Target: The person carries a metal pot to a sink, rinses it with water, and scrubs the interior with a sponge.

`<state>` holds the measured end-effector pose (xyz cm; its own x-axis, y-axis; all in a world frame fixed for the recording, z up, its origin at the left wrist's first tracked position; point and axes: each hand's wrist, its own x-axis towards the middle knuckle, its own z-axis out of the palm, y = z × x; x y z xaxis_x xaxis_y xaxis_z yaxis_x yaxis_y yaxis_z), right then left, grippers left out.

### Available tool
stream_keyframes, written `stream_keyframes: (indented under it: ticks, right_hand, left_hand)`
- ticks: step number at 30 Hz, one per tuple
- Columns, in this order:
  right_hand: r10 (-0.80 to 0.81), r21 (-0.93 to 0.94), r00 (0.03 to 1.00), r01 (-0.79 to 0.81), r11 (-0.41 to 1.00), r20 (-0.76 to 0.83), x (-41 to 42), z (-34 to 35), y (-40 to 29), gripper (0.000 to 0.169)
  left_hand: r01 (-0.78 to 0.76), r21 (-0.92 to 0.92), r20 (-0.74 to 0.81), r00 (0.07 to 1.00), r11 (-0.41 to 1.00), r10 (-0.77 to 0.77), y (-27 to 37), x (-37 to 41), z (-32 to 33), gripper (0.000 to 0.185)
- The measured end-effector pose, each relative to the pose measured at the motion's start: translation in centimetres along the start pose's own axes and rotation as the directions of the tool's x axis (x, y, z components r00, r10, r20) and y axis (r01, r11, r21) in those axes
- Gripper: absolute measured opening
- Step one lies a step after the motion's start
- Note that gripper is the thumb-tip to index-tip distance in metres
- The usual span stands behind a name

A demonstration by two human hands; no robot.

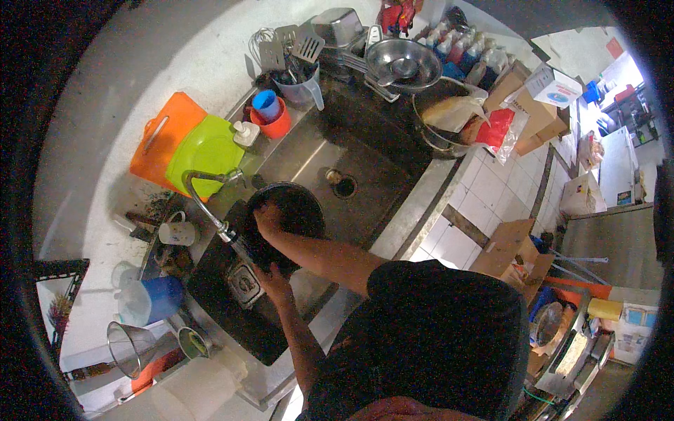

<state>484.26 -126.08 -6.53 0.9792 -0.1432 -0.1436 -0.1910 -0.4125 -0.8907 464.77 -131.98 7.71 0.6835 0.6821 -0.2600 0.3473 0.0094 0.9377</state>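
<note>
A dark round pan lies tilted at the near end of the steel sink. My right hand reaches down inside the pan, its fingers against the dark inner surface; whether it holds something is hidden in shadow. At the pan's lower edge is my left hand, its fingers around what looks like the rim, though the grip is too dark to tell. A gooseneck faucet arches over from the left, its spray end close above the pan. A rectangular steel lid lies beside my left hand, on a dark surface.
Along the wall stand an orange cutting board, a green board, a soap dispenser, cups and a utensil jug. A steel bowl and large pot sit beyond the sink. A mug and blue-filled jug are left.
</note>
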Motion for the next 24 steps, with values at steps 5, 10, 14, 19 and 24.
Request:
stream_keyframes:
  ticks: [5,10,14,19,24]
  right_hand:
    - [-0.289,-0.371,0.956,0.287,0.883,0.053,3.0,0.2,2.5,0.050]
    - [0.111,-0.081,0.994,-0.110,0.991,0.004,2.8,0.4,0.0,0.044]
    - [0.201,-0.153,0.979,-0.203,0.967,-0.031,4.0,-1.6,0.4,0.044]
    - [0.173,-0.679,0.947,0.060,0.732,0.270,3.8,-4.3,-2.2,0.045]
    - [0.390,-0.102,0.916,-0.381,0.919,0.094,4.6,-3.7,-0.2,0.037]
  left_hand:
    - [-0.006,-0.131,0.095,0.995,0.991,0.018,0.5,0.5,1.9,0.066]
    - [-0.272,0.204,0.127,0.960,0.940,0.250,-5.8,3.3,-1.1,0.064]
    - [-0.133,-0.473,0.060,0.981,0.871,0.182,-0.9,-0.3,2.2,0.061]
    - [-0.079,0.041,0.016,0.997,0.996,0.078,-3.2,1.2,0.8,0.057]
    - [-0.214,0.152,-0.135,0.963,0.965,0.235,-1.2,0.1,1.3,0.050]
